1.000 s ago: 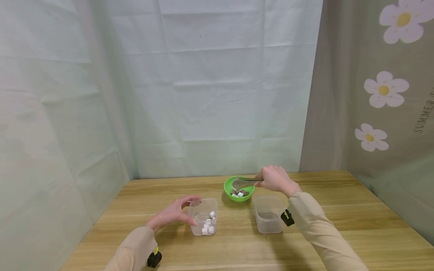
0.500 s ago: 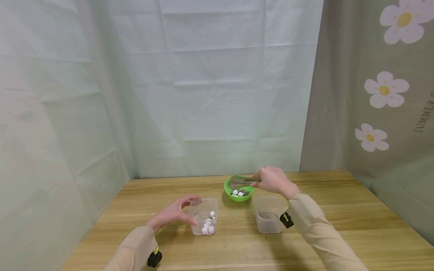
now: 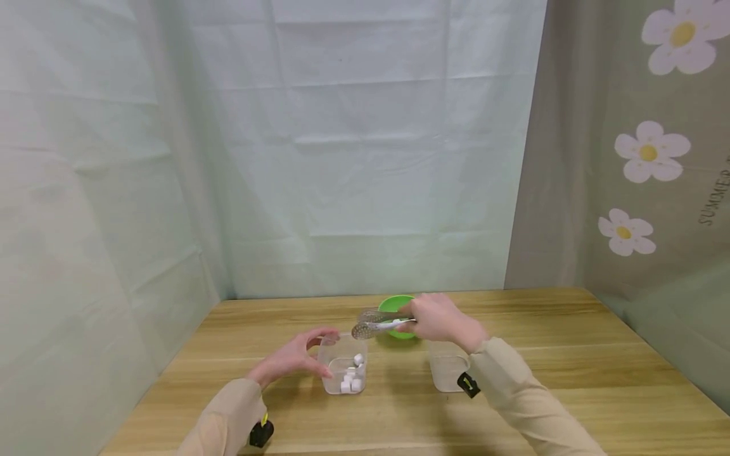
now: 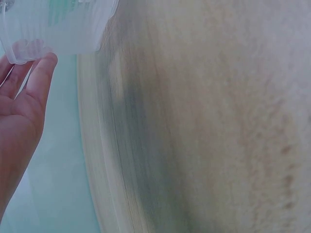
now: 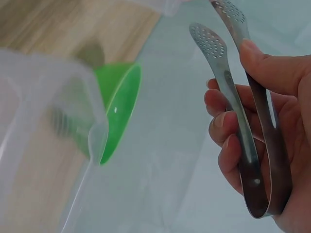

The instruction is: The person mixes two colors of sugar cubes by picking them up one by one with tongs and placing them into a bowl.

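Observation:
My left hand (image 3: 296,358) holds the left side of a clear plastic container (image 3: 342,347), thumb on the near side and fingers at the far rim. Several small white cubes (image 3: 352,382) lie in its right part. My right hand (image 3: 439,320) grips metal tongs (image 5: 252,131), whose perforated heads stand apart with nothing seen between them. In the head view those heads overlap the container's far right rim. Behind the right hand is a green bowl (image 3: 393,303), partly hidden, with a white piece showing inside.
A second clear plastic container (image 3: 447,370) stands under my right wrist, partly covered by the sleeve. Everything rests on a wooden table (image 3: 393,418). Pale curtains (image 3: 365,158) enclose its back and sides.
My right hand has moved left and nearer with the tongs, from over the green bowl to beside the left container. The tong heads have spread apart. The left hand stays put.

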